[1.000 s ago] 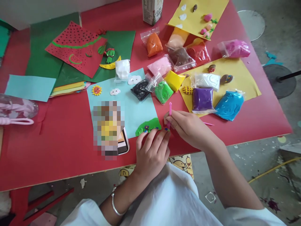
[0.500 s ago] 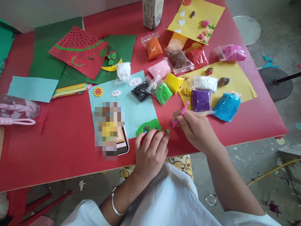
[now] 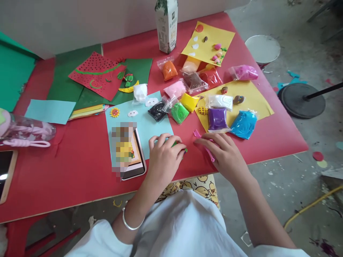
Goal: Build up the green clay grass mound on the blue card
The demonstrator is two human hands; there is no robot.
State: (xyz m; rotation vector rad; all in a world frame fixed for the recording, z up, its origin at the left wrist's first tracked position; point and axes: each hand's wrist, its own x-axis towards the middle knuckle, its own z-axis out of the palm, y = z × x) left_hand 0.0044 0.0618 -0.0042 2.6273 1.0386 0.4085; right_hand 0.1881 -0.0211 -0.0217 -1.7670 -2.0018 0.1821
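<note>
My left hand (image 3: 165,157) rests with bent, spread fingers over the lower right corner of the light blue sheet (image 3: 158,134), covering most of a green clay patch (image 3: 174,144). A small green bit (image 3: 185,150) shows by its fingertips. My right hand (image 3: 225,151) lies over a pink tool (image 3: 197,134) on the red table, fingers loosely curved; the tool's ends stick out on both sides of the fingers, and whether it is gripped is unclear. A phone (image 3: 139,157) lies left of my left hand, partly blurred out.
Bags of coloured clay, among them green (image 3: 179,112), purple (image 3: 217,119) and blue (image 3: 243,124), lie beyond my hands. A carton (image 3: 166,28) stands at the back. Left are a watermelon-patterned sheet (image 3: 98,76), a bottle (image 3: 34,128) and another device (image 3: 5,175).
The pink tool has gone from upright in my right hand's fingers to lying low under them. My left hand now covers more of the green patch. The camera view has shifted.
</note>
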